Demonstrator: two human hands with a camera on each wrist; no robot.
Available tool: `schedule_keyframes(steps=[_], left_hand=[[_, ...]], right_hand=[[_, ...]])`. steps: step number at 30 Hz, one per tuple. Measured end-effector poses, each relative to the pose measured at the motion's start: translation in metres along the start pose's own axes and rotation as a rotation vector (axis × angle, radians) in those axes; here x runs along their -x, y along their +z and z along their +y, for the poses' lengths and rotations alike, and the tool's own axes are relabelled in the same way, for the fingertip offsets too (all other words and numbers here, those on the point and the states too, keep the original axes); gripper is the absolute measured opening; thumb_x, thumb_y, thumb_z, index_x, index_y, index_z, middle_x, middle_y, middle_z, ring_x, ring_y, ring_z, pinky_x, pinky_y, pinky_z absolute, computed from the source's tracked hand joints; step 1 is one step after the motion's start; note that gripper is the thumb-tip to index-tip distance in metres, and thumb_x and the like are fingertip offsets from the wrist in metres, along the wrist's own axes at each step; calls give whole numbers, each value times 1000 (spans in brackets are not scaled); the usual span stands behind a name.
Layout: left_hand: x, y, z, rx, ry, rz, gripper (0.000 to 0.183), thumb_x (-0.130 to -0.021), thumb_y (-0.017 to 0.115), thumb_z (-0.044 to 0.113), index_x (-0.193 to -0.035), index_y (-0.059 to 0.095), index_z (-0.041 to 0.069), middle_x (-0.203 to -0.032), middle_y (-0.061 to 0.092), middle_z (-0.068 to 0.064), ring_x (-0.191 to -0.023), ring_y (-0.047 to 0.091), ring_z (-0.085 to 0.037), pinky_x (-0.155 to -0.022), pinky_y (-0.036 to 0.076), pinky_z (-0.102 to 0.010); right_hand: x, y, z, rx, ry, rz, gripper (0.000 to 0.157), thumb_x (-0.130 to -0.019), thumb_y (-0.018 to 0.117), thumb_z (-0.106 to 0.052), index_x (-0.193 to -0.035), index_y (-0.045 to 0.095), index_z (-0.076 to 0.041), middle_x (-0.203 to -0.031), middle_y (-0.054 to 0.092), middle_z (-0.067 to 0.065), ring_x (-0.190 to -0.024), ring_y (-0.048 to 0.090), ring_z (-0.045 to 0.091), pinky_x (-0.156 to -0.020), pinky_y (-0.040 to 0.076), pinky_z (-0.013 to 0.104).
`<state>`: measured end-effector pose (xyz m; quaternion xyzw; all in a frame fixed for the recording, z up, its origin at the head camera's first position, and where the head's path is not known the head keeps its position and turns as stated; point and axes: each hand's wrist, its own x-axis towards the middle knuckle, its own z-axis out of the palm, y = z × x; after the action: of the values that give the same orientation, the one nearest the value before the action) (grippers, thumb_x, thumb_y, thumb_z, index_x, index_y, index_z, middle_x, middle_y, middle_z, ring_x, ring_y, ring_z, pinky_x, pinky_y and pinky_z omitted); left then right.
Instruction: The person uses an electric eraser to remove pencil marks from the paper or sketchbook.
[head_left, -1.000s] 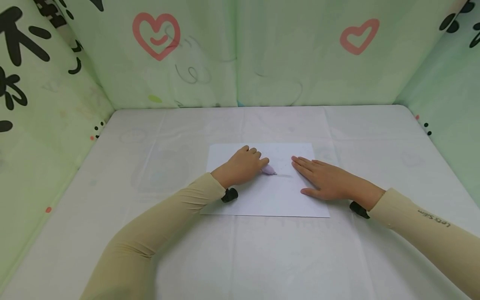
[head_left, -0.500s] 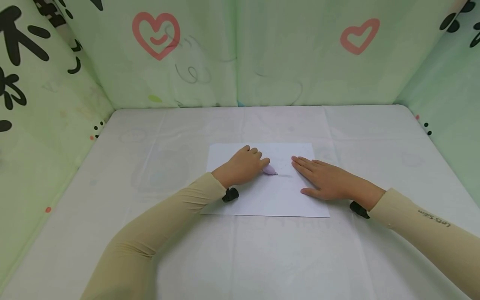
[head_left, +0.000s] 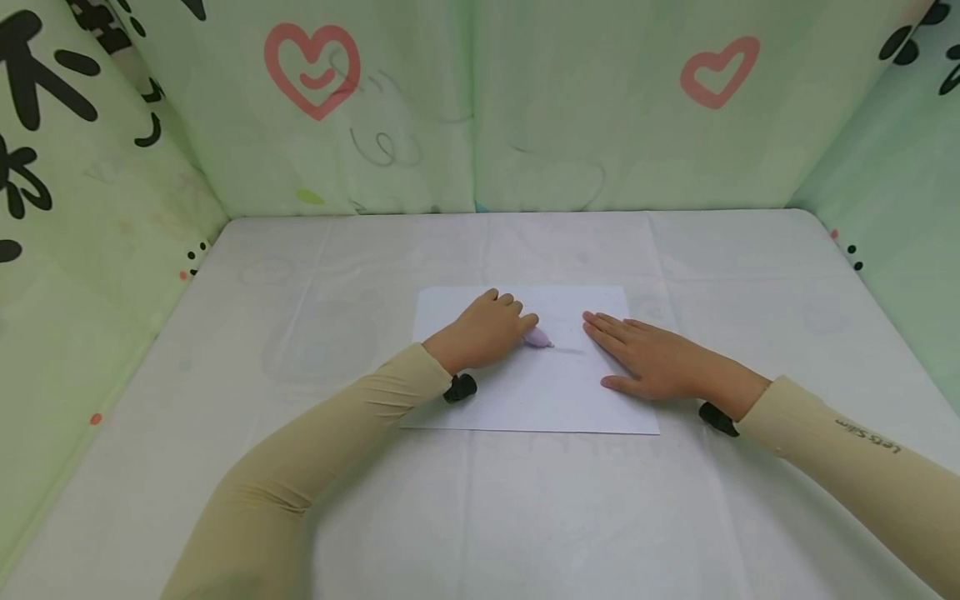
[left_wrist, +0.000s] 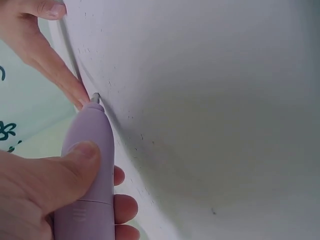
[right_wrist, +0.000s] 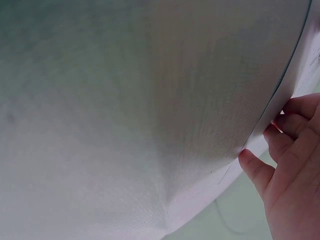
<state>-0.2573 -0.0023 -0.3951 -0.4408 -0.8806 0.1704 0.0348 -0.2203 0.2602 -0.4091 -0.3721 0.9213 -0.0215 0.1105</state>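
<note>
My left hand (head_left: pixel 489 332) grips a lilac, pen-shaped electric eraser (left_wrist: pixel 89 165), thumb on top and fingers curled beneath. Its narrow grey tip points right in the head view, down at a white sheet of paper (head_left: pixel 555 408). Small dark crumbs lie scattered over the sheet in the left wrist view. My right hand (head_left: pixel 652 358) rests flat on the sheet's right side, its fingers straight and thumb spread. In the right wrist view, the fingers of the right hand (right_wrist: pixel 295 165) lie along the paper's edge. The left palm hides the eraser's rear end in the head view.
A white cloth covers the table (head_left: pixel 300 283) under the paper. Green printed panels (head_left: pixel 570 100) with hearts and black marks stand at the back and both sides. A black wrist camera (head_left: pixel 460 388) sits under the left wrist, another black device (head_left: pixel 717 419) under the right.
My left hand has shifted very slightly right and back again with the eraser in it. The right hand and the paper hold still.
</note>
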Motion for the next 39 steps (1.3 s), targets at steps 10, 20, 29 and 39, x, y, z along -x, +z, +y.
schedule_keyframes(steps=[10, 20, 29, 39], left_hand=[[0, 1, 3, 15, 35, 26, 21, -98, 49, 22, -116, 56, 18, -102, 66, -3, -93, 62, -18, -81, 46, -30], [-1, -2, 2, 26, 26, 7, 23, -97, 50, 27, -117, 56, 17, -103, 66, -3, -95, 61, -18, -82, 45, -30], [0, 0, 2, 7, 11, 16, 22, -97, 50, 25, -116, 56, 17, -104, 66, -3, -94, 61, -18, -82, 46, -29], [-1, -2, 2, 25, 17, -21, 26, -97, 50, 29, -120, 54, 17, -109, 66, -4, -99, 61, -19, -85, 45, -31]], right_hand=[[2, -6, -4, -24, 19, -16, 72, -95, 51, -37, -147, 21, 2, -156, 18, 18, -143, 21, 35, -111, 24, 52], [-1, -3, -1, -20, 27, -34, 73, -94, 52, -38, -148, 19, 1, -157, 16, 16, -144, 20, 33, -112, 23, 52], [-1, -2, 0, -12, 27, -33, 73, -94, 52, -37, -148, 20, 1, -157, 17, 17, -143, 20, 34, -112, 23, 52], [-1, -1, -1, -16, 31, -33, 74, -94, 52, -37, -148, 20, 1, -157, 16, 16, -144, 20, 33, -112, 23, 52]])
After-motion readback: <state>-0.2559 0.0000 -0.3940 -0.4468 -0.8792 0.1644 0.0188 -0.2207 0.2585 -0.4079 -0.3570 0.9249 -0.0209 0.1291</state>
